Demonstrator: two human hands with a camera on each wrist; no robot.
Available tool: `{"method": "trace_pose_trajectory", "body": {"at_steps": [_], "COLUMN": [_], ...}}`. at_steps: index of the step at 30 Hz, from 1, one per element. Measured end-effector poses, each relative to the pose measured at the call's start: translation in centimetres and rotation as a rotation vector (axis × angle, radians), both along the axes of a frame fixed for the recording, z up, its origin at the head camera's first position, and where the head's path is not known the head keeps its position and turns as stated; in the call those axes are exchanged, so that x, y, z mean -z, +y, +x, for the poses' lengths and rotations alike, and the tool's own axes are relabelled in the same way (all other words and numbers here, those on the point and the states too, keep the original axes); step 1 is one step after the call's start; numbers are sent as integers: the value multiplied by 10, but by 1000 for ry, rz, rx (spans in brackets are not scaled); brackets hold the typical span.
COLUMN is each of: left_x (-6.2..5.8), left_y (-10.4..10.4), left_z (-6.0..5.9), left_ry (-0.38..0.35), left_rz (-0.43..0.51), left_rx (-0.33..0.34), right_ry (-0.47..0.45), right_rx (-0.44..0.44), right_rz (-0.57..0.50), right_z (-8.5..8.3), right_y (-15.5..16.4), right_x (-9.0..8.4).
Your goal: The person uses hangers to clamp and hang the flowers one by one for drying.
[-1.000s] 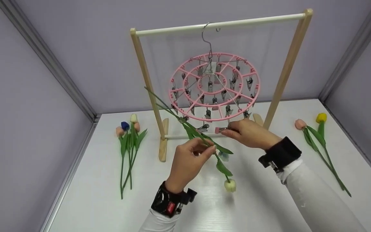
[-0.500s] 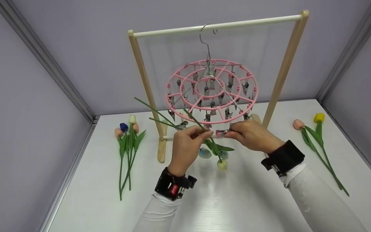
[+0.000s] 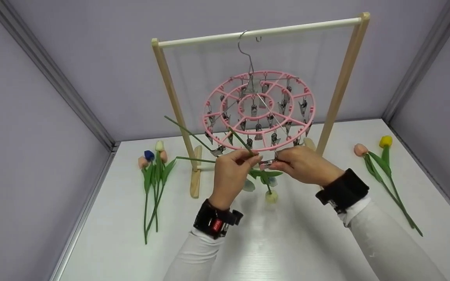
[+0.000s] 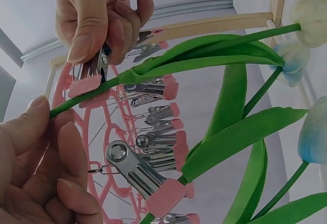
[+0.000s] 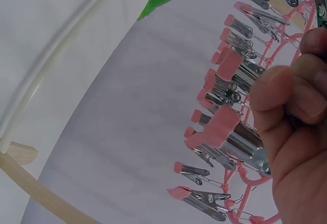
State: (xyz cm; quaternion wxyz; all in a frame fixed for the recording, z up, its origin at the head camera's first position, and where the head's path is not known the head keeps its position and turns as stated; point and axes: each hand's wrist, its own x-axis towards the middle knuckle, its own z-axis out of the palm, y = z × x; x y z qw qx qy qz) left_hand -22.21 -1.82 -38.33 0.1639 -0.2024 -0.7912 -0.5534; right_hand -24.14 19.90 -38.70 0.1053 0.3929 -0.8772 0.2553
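Under the pink ring: the right hand [image 3: 305, 164] squeezes a metal clip [image 4: 92, 75] so its pink-tipped jaws stand apart, and the left hand [image 3: 231, 173] pinches a green tulip stem [image 4: 153, 70] between thumb and fingertips, feeding it into that gap.
Where the stem is: just below the front rim of the pink clip hanger [image 3: 259, 110], which hangs by its hook from the wooden rack [image 3: 162, 74] on the bench [image 3: 287, 242].
Doing it well: I'd say keep the clip pressed wide until the stem sits deep between the pads, then release slowly; support the stem near the clip so it doesn't spring out.
Axis: from the head view, the stem's long axis slopes, cut end up and left, pale bloom [image 3: 271, 196] hanging down.
Nearby: other tulips [image 3: 154, 168] lie flat to the left, two more tulips [image 3: 381, 156] to the right.
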Motion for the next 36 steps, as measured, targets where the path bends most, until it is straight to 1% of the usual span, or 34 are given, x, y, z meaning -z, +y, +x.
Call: {"method": "trace_pose_trajectory", "body": {"at_steps": [7, 15, 20, 24, 30, 34, 36], "left_x": [0, 0, -1, -2, -2, -1, 0], "left_y": [1, 3, 3, 3, 3, 4, 4], "left_z": [1, 0, -1, 0, 0, 0, 0], "left_ry": [0, -5, 30, 62, 68, 63, 58], "left_rz": [8, 9, -11, -18, -14, -18, -16], "left_rx": [12, 32, 41, 45, 31, 5, -5], "right_ry": [-50, -87, -90, -102, -112, -121, -110], "right_rx": [21, 10, -9, -7, 21, 41, 51], "right_rz": [60, 69, 72, 79, 89, 85, 73], "right_z": [1, 0, -1, -1, -1, -1, -1], "right_y": [-1, -1, -1, -2, -3, -3, -3], "right_x": [-2, -3, -4, -7, -9, -9, -7]}}
